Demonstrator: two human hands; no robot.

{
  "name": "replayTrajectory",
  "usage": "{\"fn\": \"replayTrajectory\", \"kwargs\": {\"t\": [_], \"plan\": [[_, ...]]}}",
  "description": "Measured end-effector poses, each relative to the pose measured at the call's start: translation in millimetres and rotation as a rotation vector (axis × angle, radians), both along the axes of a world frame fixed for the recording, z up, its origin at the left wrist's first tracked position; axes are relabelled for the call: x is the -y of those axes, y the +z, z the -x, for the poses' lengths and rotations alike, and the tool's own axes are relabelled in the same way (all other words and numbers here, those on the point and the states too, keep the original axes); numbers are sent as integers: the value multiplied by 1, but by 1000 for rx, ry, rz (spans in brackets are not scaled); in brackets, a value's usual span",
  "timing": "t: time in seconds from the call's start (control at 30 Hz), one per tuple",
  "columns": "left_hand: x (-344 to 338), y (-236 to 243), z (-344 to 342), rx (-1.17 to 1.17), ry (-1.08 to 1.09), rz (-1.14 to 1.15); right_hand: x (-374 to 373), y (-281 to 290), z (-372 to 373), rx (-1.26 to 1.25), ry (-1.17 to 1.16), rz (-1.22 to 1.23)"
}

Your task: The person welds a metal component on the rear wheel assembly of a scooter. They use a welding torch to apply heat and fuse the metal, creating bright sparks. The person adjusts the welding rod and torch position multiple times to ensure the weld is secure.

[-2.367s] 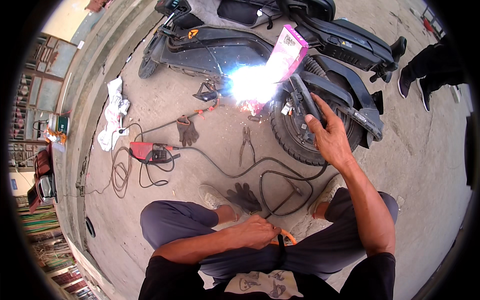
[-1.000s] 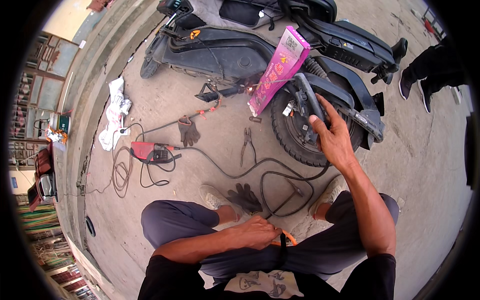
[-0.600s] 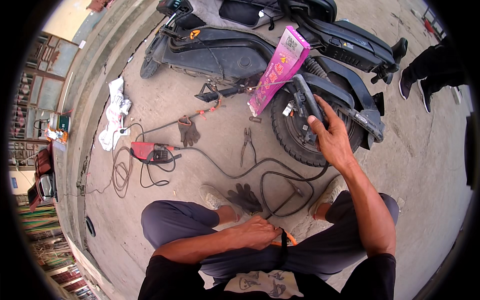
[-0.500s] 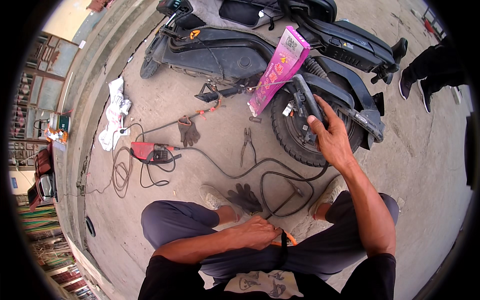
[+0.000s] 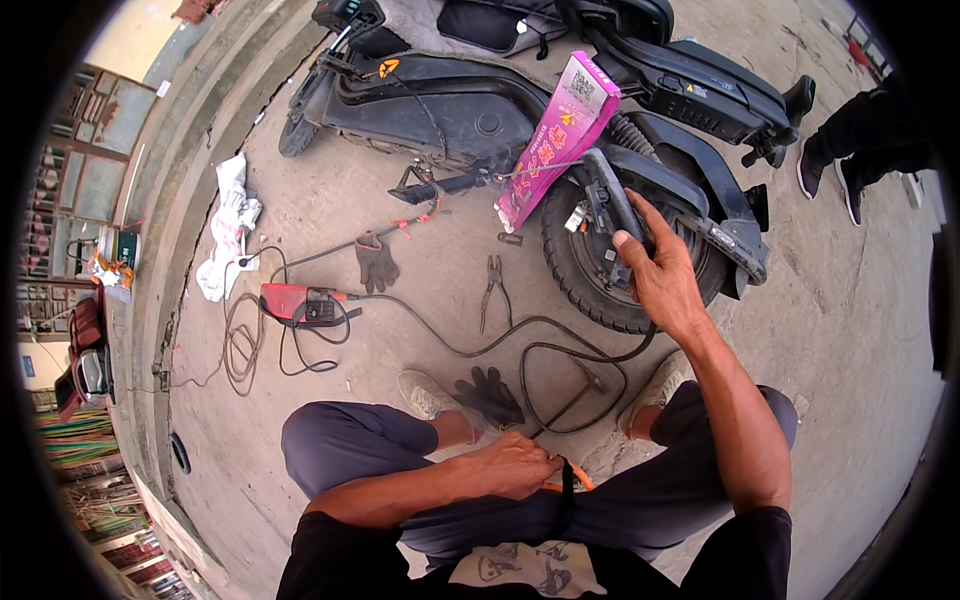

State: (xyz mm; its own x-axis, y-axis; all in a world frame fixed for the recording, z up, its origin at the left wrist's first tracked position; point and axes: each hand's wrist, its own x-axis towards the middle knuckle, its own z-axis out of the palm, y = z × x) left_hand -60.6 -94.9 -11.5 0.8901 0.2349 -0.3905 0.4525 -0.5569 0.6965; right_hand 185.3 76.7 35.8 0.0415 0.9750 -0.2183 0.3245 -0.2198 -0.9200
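My right hand (image 5: 660,280) grips a black electrode holder (image 5: 610,185) above the scooter’s rear wheel (image 5: 570,280); its thin rod (image 5: 542,169) reaches left, across a tilted pink box (image 5: 565,110), toward a dark metal bar (image 5: 455,184) beside the scooter (image 5: 450,110). My left hand (image 5: 515,465) is closed in my lap, next to an orange curved object (image 5: 577,472) and a black strap; what it grips is hidden. A red welding machine (image 5: 285,300) lies on the ground with cables, along with pliers (image 5: 495,280), two work gloves (image 5: 376,262) and a hammer (image 5: 575,395).
A crumpled white cloth (image 5: 230,220) lies left, before a concrete step (image 5: 165,270). A second person’s dark-clad legs and shoes (image 5: 860,140) are at upper right. Another dark vehicle body (image 5: 700,95) stands behind the scooter. My knees frame the lower view.
The bright welding flash and sparks seen earlier are gone, and the small red glow at the joint has faded. The pink box sits slightly lower and more visible. My hands have barely moved.
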Motion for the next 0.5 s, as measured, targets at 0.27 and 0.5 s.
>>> {"fn": "replayTrajectory", "kwargs": {"t": [0.27,0.5], "plan": [[1,-2,1,2,2,12,0,-1,1,14,1,0],[1,-1,0,-3,9,12,-1,-12,0,9,16,-76]]}}
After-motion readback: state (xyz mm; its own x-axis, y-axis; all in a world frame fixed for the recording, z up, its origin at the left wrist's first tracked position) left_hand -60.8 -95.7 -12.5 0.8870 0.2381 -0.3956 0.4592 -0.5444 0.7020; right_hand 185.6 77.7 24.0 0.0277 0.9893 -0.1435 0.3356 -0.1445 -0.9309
